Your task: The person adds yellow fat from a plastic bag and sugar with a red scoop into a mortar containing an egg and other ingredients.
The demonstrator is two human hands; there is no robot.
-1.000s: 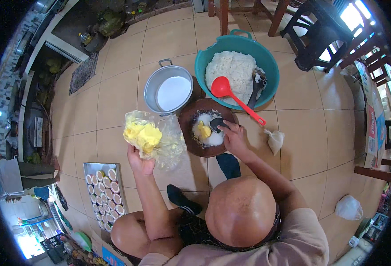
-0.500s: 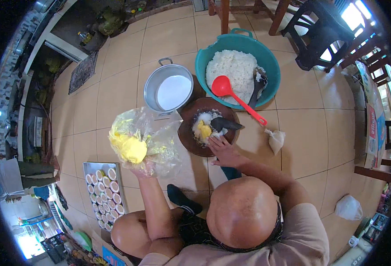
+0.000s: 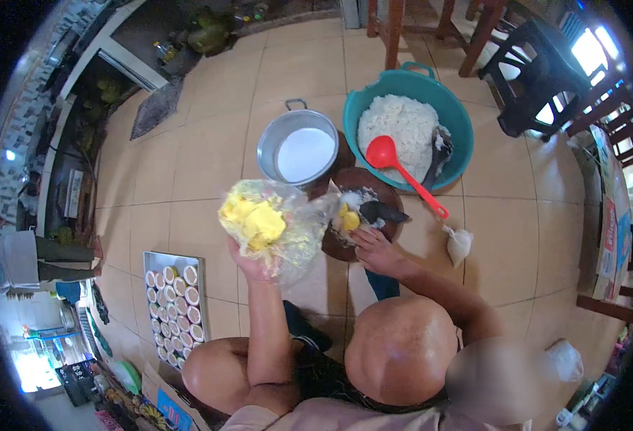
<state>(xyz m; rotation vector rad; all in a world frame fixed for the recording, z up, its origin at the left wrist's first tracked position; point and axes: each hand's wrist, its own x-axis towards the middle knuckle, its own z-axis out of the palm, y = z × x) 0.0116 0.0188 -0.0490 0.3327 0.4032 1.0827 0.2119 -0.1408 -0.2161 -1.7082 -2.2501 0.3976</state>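
Observation:
My left hand (image 3: 250, 264) is closed under a clear plastic bag (image 3: 302, 244), holding it up. Inside the bag sits a soft yellow lump (image 3: 259, 223) that looks like margarine. My right hand (image 3: 375, 250) reaches to the near rim of a brown mortar (image 3: 339, 248), its fingers extended beside a smaller yellow dollop (image 3: 348, 218). White grains or powder lie around that dollop. A dark pestle (image 3: 384, 211) rests in the mortar, its handle toward the right. The bag's right edge overlaps the mortar's left side.
Beyond the mortar stand a metal pot (image 3: 266, 147) and a green tub (image 3: 461, 136) of white rice. A red ladle (image 3: 382, 152) and a dark spoon (image 3: 440, 154) rest in the tub. A small tied bag (image 3: 459, 244) lies right; a tray (image 3: 200, 276) of small round containers, left.
My left hand has moved the bag right, and the bag's edge now reaches over the mortar. My right fingers stay near the dollop. The whole view has shifted somewhat.

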